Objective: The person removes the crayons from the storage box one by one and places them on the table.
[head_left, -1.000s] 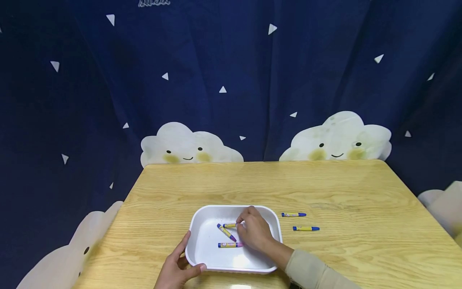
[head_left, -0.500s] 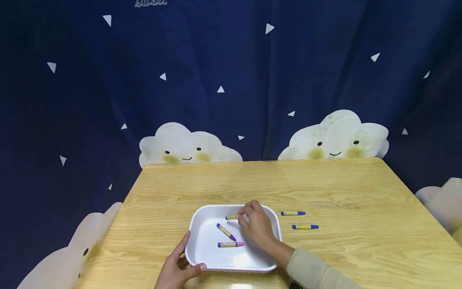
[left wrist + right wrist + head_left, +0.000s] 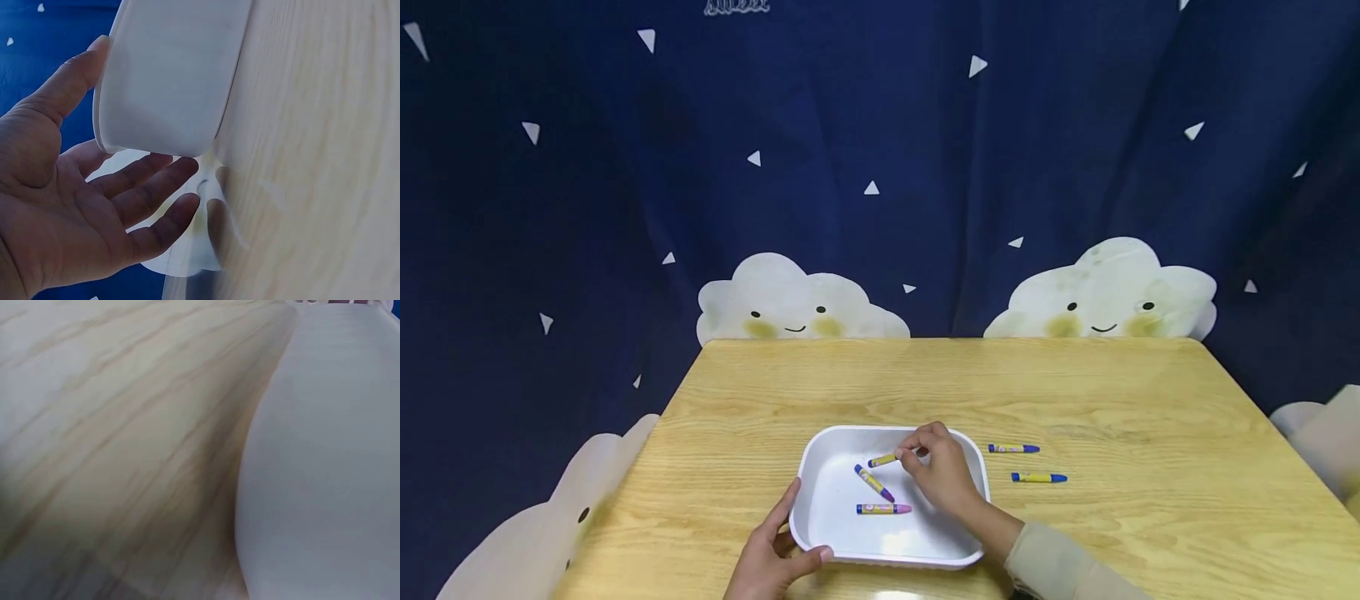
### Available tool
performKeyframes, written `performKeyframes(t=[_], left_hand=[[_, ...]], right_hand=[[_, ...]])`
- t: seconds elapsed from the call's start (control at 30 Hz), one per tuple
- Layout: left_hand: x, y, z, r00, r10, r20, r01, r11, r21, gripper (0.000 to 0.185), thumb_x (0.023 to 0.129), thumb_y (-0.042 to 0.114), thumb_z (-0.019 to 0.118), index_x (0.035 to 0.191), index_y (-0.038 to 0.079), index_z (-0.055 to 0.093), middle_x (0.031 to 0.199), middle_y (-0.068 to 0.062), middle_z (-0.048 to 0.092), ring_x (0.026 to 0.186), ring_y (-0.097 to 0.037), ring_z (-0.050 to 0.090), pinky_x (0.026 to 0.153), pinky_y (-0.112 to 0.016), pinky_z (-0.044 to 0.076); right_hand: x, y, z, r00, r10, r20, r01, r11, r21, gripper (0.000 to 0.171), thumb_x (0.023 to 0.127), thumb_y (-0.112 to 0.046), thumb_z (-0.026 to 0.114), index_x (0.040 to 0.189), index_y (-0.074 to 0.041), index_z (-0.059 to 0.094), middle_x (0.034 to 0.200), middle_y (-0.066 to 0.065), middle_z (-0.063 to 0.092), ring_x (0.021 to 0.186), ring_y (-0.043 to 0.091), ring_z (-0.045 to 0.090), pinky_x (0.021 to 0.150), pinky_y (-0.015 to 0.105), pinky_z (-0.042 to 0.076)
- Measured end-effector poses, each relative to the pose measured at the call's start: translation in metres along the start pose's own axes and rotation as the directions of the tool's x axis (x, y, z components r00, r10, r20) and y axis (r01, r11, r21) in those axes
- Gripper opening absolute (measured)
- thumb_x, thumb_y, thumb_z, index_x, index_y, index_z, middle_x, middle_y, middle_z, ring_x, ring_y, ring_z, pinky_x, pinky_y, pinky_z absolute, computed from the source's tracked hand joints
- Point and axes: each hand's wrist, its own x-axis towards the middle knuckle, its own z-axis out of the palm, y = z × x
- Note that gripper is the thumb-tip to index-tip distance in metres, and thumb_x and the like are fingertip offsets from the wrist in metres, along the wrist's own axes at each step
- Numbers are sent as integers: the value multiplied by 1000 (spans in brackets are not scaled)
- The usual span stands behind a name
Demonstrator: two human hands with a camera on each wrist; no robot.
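A white tray (image 3: 820, 446) sits on the near middle of a wooden table (image 3: 925, 383). Three blue-and-yellow crayons are in it: one tilted near the far wall (image 3: 882, 459), one slanted (image 3: 873, 482), and one with a pink tip lying flat (image 3: 883, 508). My right hand (image 3: 916, 454) is inside the tray and pinches the right end of the far crayon. My left hand (image 3: 786, 533) rests at the tray's near-left corner, thumb along the near rim. In the left wrist view its fingers (image 3: 156, 187) lie relaxed under the tray's corner (image 3: 169, 75).
Two more crayons (image 3: 1013, 448) (image 3: 1038, 477) lie on the table just right of the tray. A dark blue curtain with clouds (image 3: 880, 167) hangs behind the table. The right wrist view shows only table wood (image 3: 125, 425) and the tray's white wall (image 3: 325, 456).
My right hand has moved the far crayon a little toward the tray's far wall and tilted it. The left hand and the other crayons have stayed put.
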Motion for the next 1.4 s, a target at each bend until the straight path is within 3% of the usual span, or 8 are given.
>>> performKeyframes(t=[0.53, 0.87, 1.03, 1.27, 1.4], left_hand=[[0, 4, 1, 1000, -5, 11, 5, 1000, 14, 104, 67, 1, 81, 149, 8, 18, 135, -36, 32, 108, -38, 53, 78, -31, 52], [0, 5, 3, 999, -42, 5, 42, 999, 28, 105, 67, 0, 81, 149, 9, 17, 137, -35, 30, 107, -36, 54, 78, -31, 52], [0, 5, 3, 999, -46, -1, 46, 998, 43, 105, 67, 0, 81, 149, 8, 16, 137, -34, 30, 108, -37, 53, 78, -31, 52], [-1, 3, 1, 1000, -23, 6, 23, 999, 42, 104, 68, 1, 81, 149, 7, 16, 135, -35, 31, 108, -38, 53, 79, -30, 52], [0, 2, 1, 1000, -28, 8, 28, 999, 23, 104, 68, 1, 81, 149, 8, 16, 137, -35, 30, 108, -37, 53, 79, -31, 52]], right_hand=[[-22, -9, -33, 997, 54, -52, -46, 990, 135, 21, 74, 1, 75, 69, -17, 66, 81, -10, 57, 74, 10, 52, 56, 23, 46], [-31, -15, -68, 990, 139, -8, -132, 956, 264, 11, 81, -11, 73, 73, -15, 67, 91, -1, 59, 87, 14, 53, 63, 25, 45], [-38, -8, -89, 989, 146, -20, -137, 960, 245, 10, 83, -11, 71, 74, -13, 67, 95, 7, 60, 91, 13, 52, 64, 26, 45], [-51, 4, -118, 987, 147, -68, -129, 967, 218, 8, 85, -6, 68, 77, -8, 67, 96, 4, 59, 92, 10, 52, 65, 24, 47], [-58, 10, -134, 980, 186, -72, -166, 962, 215, 9, 87, -7, 66, 78, -5, 66, 99, 7, 58, 93, 10, 52, 66, 21, 48]])
